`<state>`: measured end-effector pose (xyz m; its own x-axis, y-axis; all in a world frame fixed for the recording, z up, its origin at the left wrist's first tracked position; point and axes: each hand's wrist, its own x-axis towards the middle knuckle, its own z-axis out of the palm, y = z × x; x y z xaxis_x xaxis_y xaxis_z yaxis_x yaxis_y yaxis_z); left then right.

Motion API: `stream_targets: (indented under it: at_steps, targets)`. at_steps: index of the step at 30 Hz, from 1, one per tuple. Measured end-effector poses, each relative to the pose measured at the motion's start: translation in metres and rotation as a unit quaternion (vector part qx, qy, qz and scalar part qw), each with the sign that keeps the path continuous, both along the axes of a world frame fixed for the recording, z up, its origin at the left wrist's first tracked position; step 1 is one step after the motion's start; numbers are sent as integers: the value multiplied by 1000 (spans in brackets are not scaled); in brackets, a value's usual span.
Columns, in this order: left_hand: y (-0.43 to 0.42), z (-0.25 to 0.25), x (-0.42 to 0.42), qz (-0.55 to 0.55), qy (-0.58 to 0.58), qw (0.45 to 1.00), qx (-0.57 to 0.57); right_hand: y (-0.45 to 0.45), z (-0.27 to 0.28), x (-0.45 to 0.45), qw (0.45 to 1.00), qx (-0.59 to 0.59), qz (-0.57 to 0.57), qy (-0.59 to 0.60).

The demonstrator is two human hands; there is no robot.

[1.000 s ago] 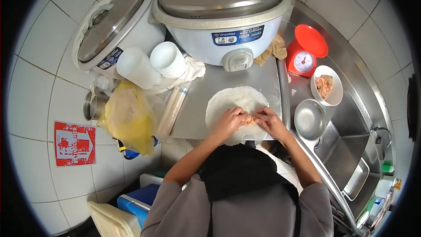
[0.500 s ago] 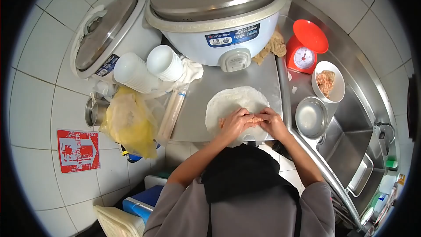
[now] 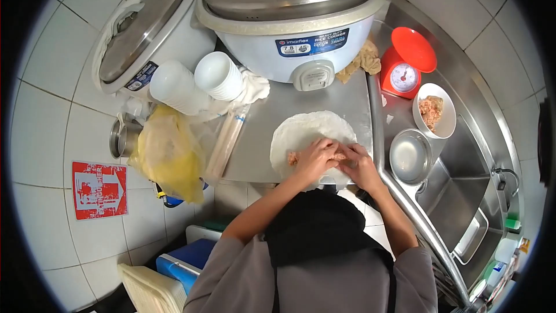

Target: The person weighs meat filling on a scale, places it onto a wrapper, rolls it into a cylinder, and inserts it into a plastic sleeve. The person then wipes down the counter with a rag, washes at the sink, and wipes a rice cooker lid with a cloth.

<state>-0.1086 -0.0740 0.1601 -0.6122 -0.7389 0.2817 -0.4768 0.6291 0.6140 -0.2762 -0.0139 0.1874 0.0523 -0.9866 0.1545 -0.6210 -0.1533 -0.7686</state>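
A round white wrapper sheet [image 3: 307, 128] lies on the steel counter, perhaps with others beneath it. Across its near half runs a strip of pinkish ground meat filling [image 3: 292, 157], partly covered by my hands. My left hand [image 3: 316, 157] is curled over the middle of the strip, fingers closed on the meat. Beside it, my right hand [image 3: 359, 166] pinches the strip's right part between thumb and fingers. The fingertips of both hands nearly meet. To the right, a white bowl [image 3: 451, 117] holds more of the meat mixture, next to a metal bowl [image 3: 410, 156] of cloudy liquid.
A large rice cooker [image 3: 255, 46] stands behind the sheet, with a second cooker [image 3: 168, 40] to its left. Stacked white bowls [image 3: 217, 75], a long plastic-wrapped roll [image 3: 227, 145] and a yellow plastic bag [image 3: 168, 153] sit left. A red scale [image 3: 399, 61] and sink [image 3: 454, 191] are right.
Both hands have shifted slightly along the meat strip, and more of its left end now shows. My right fingers have drawn closer to my left. The camera view has tilted a little.
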Motion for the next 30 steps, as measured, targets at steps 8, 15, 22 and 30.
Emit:
stream_targets:
  at_steps: [8,15,22,30]
  targets:
    - [-4,-13,32,4,1,1000,15,-26,-23,2,990,-69,79,91]
    - [2,-7,59,23,-5,999,25,-26,-16,14,983,-66,84,149]
    - [0,-6,76,24,6,1000,3,-32,-16,26,972,-65,91,207]
    - [4,-5,97,41,50,995,78,-35,-5,40,964,-63,120,228]
